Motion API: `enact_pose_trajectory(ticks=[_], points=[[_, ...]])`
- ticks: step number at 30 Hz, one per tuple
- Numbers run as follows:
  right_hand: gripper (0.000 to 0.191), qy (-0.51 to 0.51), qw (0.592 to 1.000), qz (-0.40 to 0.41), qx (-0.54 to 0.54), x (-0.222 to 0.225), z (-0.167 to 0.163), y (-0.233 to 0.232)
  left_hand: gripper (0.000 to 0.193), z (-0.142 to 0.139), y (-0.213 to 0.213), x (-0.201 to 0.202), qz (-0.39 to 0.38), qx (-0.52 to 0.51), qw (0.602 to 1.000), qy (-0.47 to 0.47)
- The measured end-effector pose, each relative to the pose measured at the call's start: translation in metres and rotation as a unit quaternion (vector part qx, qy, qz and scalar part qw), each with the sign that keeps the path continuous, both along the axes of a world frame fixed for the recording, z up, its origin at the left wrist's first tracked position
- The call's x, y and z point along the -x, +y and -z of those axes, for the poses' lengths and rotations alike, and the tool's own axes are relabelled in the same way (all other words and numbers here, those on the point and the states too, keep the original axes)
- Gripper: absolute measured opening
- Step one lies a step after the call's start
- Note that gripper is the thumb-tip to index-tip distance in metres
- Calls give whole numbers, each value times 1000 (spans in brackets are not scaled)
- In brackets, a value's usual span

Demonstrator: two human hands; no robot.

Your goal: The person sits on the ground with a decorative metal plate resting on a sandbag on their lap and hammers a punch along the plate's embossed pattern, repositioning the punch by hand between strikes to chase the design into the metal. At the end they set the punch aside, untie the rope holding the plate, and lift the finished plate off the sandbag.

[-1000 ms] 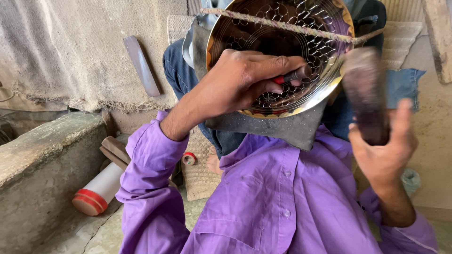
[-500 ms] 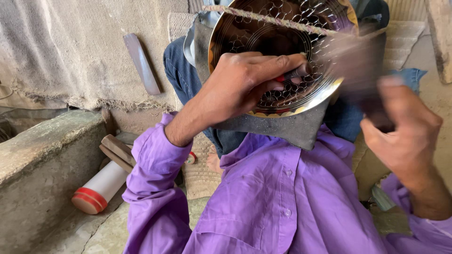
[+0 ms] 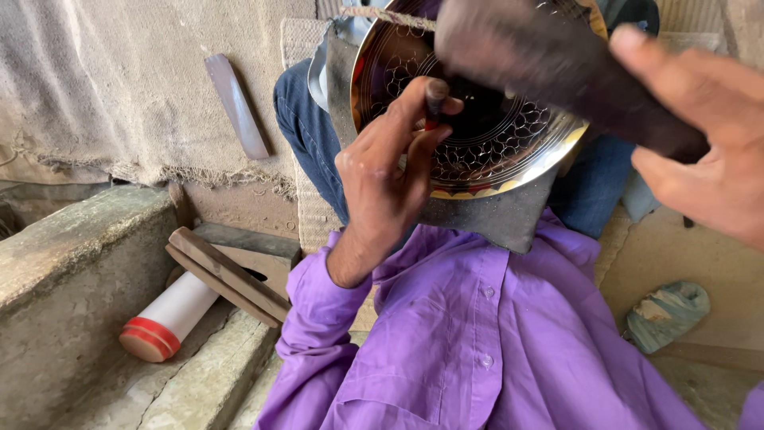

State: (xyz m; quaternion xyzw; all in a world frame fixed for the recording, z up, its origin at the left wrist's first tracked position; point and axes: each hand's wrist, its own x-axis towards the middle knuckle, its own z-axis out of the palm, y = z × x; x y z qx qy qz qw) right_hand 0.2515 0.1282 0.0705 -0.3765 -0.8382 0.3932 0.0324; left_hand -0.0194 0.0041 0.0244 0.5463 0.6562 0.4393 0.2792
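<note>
The engraved metal plate (image 3: 509, 143) leans tilted against the person's knees, backed by a grey pad (image 3: 493, 219), its patterned face turned up toward the camera. The left hand (image 3: 382, 183) has its grip clamped on a small dark punch (image 3: 435, 99), pinched between thumb and fingers with the tip set on the dark middle of the plate. The right hand (image 3: 700, 151) has its grip wrapped round the handle of a dark mallet (image 3: 549, 64), whose blurred head hangs above the punch. To do this step well, I judge the punch should stand square to the metal rather than leaning, so the mark comes clean and the tip does not skid across the finished rings of pattern. The left fingers look best kept low on the shaft, clear of the struck end, with the heel of the hand braced on the plate's rim for steadiness. Light, even taps would likely suit thin sheet better than heavy ones, and the knees need to hold the plate firm so it does not rock. A white roll with a red end (image 3: 163, 322) lies on the floor, well apart.
</note>
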Motion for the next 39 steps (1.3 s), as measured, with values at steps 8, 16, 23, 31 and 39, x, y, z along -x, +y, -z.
enact_pose_trajectory(ticks=[8, 16, 23, 31, 39], points=[[80, 83, 989, -109, -55, 30, -14, 30, 45, 7, -10, -9, -89, 19, 996, -19], [88, 4, 987, -144, -73, 27, -15, 39, 45, 10, -12, -11, -112, 13, 992, -53], [67, 54, 998, 0, -20, -1, -3, 16, 39, -2, -6, 3, 2, 13, 1000, -24], [84, 4, 994, 42, -104, -25, 22, -34, 47, -4, 23, 28, 223, 4, 975, 5], [86, 14, 979, 173, -107, -20, 39, -104, 52, 3, 58, 44, 416, -11, 909, -17]])
